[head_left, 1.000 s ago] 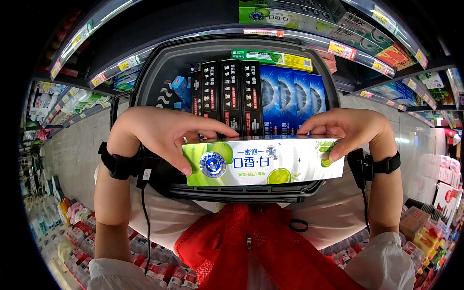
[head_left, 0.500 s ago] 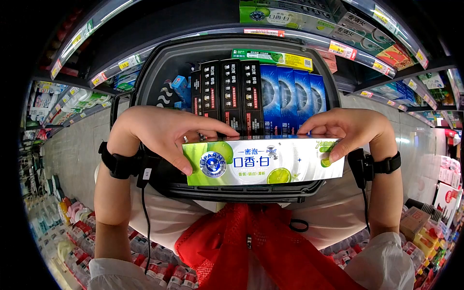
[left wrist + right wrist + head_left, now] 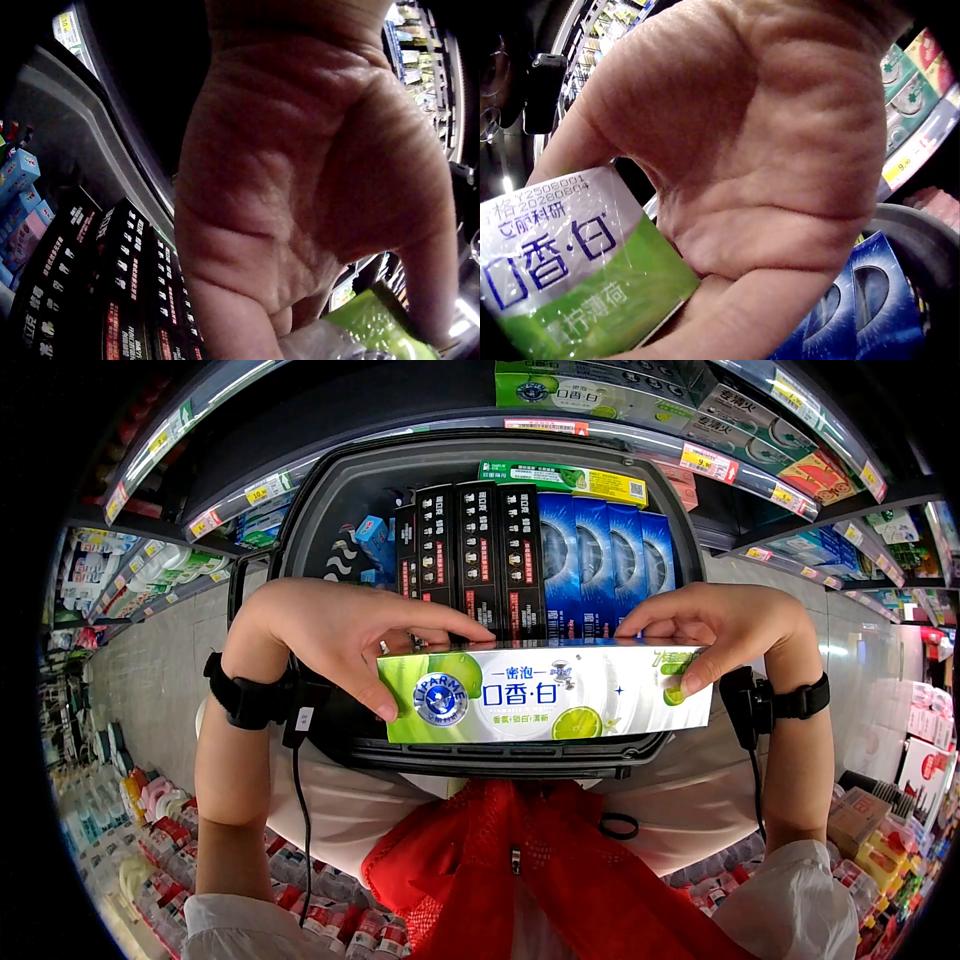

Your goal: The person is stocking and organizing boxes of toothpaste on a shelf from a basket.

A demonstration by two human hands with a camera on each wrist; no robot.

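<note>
A long white and green box [image 3: 520, 695] with lime pictures is held level above the near edge of a dark grey bin [image 3: 330, 490]. The left hand [image 3: 345, 635] grips its left end, thumb on the front face and fingers behind. At the right end the right hand [image 3: 725, 625] pinches it the same way. In the right wrist view the box's end [image 3: 577, 262] lies between thumb and fingers. Black boxes [image 3: 480, 560] and blue boxes [image 3: 590, 565] stand in rows inside the bin, with a green and yellow box [image 3: 560, 482] behind them.
Small light-blue boxes [image 3: 373, 540] lie at the bin's left. Beyond the bin runs a shelf with price tags [image 3: 708, 462] and more lime-pictured boxes [image 3: 560, 395]. Shelves of goods flank both sides. Packed bottles [image 3: 340, 920] stand low behind the person's legs.
</note>
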